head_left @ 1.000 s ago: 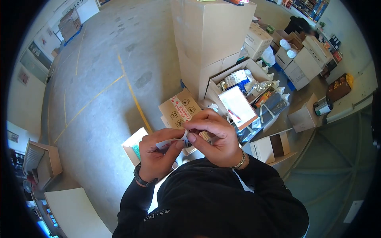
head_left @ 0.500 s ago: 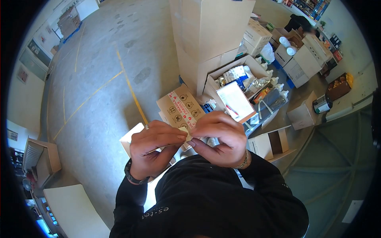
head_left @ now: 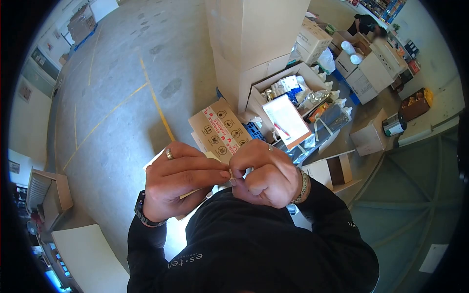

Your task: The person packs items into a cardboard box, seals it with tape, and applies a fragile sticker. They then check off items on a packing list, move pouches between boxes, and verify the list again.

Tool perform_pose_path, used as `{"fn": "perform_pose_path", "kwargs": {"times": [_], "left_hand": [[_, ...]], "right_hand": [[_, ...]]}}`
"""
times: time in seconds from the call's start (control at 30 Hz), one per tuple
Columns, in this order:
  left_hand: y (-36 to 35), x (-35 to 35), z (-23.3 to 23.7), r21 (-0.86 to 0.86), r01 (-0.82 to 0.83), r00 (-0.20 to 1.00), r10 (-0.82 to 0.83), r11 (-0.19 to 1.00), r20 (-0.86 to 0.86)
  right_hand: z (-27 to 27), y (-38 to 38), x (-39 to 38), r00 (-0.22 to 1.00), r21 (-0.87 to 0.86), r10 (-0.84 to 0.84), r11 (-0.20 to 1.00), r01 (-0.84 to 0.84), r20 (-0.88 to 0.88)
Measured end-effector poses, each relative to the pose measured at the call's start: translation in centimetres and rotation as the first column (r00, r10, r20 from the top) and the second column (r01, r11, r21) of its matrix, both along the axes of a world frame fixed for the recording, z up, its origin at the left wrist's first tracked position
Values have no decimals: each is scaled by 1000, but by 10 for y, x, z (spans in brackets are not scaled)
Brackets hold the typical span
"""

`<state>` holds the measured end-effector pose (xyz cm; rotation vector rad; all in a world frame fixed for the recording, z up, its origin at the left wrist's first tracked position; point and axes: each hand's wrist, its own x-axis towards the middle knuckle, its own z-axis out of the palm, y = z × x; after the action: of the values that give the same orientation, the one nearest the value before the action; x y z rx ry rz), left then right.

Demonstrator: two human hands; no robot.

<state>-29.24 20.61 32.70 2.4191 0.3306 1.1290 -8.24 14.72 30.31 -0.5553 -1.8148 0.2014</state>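
Both of my hands meet in front of my chest, fingertips close together. A small pale piece [head_left: 232,180], looking like paper or a label, shows between them. My left hand [head_left: 183,178] has its fingers pressed together and reaches in from the left. From the other side, my right hand [head_left: 266,175] pinches at the same spot, its fingers curled in. Just beyond the fingertips lies a closed cardboard box [head_left: 215,128] with red-and-white "FRAGILE" tape. Part of a pale surface shows below and behind my left hand.
A tall cardboard box [head_left: 254,34] stands ahead. Beside it, an open carton [head_left: 251,100] holds wrapped goods, with a clipboard [head_left: 285,119] and a red pen on top. More open boxes [head_left: 369,136] stand to the right. Farther back, a person [head_left: 366,24] bends over cartons.
My left hand has shifted slightly left and its wrist has dropped outward. My right fingers have curled in more, and less of the pale piece shows between the fingertips.
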Motion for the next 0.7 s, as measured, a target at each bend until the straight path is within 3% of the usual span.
{"fn": "perform_pose_path", "kwargs": {"times": [0.2,0.37,0.7], "left_hand": [[-2,-3,1,38,-8,1000,7,999,7],[0,-4,1,98,-36,999,32,995,40],[-1,-2,1,83,-26,998,22,996,55]], "right_hand": [[-2,1,0,997,-30,75,997,-74,18],[4,4,-3,996,8,34,999,-33,-88],[-1,5,-4,996,13,82,997,-82,-37]]}}
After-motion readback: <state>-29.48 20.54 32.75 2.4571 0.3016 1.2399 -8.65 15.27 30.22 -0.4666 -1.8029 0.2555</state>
